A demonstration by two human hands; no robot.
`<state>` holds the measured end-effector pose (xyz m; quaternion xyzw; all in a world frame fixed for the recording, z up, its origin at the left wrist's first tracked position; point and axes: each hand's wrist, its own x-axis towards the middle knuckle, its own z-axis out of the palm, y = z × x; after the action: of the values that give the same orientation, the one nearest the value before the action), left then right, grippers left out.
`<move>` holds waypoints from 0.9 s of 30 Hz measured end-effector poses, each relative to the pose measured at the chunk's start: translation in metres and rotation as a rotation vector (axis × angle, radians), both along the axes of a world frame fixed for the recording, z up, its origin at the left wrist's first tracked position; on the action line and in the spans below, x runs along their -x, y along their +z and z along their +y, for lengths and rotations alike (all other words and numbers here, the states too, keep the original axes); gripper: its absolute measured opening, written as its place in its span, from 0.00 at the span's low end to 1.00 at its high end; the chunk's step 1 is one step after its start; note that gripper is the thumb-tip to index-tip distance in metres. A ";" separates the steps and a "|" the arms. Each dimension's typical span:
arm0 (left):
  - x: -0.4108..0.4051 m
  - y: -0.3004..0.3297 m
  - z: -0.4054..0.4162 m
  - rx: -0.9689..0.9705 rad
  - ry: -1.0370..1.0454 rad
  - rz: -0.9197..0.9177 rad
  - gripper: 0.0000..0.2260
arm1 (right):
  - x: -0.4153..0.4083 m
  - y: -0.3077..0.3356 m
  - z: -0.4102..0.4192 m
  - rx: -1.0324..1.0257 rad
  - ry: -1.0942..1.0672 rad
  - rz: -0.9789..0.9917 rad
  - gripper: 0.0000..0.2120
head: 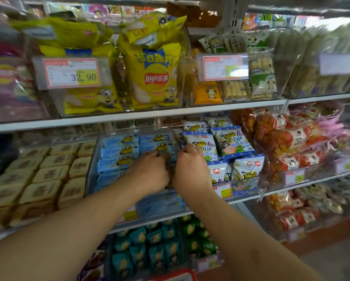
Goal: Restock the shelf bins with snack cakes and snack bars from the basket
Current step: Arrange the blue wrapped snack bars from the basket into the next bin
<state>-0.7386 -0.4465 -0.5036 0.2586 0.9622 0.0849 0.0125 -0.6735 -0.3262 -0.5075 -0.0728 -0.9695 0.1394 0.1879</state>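
Observation:
A clear shelf bin (pixel 92 169) on the middle shelf holds several light-blue snack cake packets (pixel 119 152) with a yellow cartoon figure. Both my hands are inside this bin at its right side. My left hand (pixel 149 171) lies palm down with its fingers curled over the packets. My right hand (pixel 190 167) is beside it, fingers curled at the packets near the bin's right wall. What the fingers hold is hidden under the hands. The red rim of the basket (pixel 176 275) shows at the bottom edge.
Tan square cakes (pixel 42 175) fill the bin to the left. White-and-blue snack bags (pixel 227 142) fill the bin to the right. Yellow chip bags (pixel 151 74) stand on the shelf above. Teal and green packets (pixel 153 246) lie on the shelf below.

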 end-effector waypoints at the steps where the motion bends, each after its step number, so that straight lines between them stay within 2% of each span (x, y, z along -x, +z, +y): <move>1: -0.004 0.002 -0.003 -0.060 0.003 -0.011 0.21 | 0.000 0.001 0.000 -0.001 -0.003 -0.010 0.14; 3: -0.017 0.008 -0.013 -0.145 -0.004 -0.015 0.23 | -0.002 0.004 -0.001 -0.035 0.003 -0.038 0.18; 5: -0.034 0.014 -0.027 -0.208 -0.004 -0.023 0.24 | -0.009 0.005 -0.003 -0.108 0.021 -0.086 0.26; 8: -0.065 0.016 -0.055 -0.322 0.006 -0.009 0.20 | -0.034 0.001 -0.011 -0.160 0.034 -0.084 0.32; 13: -0.126 -0.020 -0.129 -0.386 0.015 -0.004 0.12 | -0.098 -0.051 -0.050 -0.142 0.138 0.075 0.22; 15: -0.151 -0.052 -0.165 -0.383 0.034 -0.065 0.13 | -0.124 -0.084 -0.075 -0.117 0.179 0.053 0.24; 18: -0.183 -0.112 -0.220 -0.313 0.139 -0.190 0.17 | -0.160 -0.137 -0.114 -0.067 0.189 -0.142 0.26; 22: -0.211 -0.197 -0.287 -0.207 0.309 -0.280 0.23 | -0.191 -0.204 -0.165 0.069 0.250 -0.513 0.22; 27: -0.225 -0.285 -0.337 -0.259 0.486 -0.412 0.45 | -0.193 -0.280 -0.227 0.147 0.332 -0.884 0.21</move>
<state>-0.5135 -0.7832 -0.7889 -0.0012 0.9541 0.2572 0.1532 -0.4805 -0.5535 -0.7874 0.0178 -0.9426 0.1913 -0.2732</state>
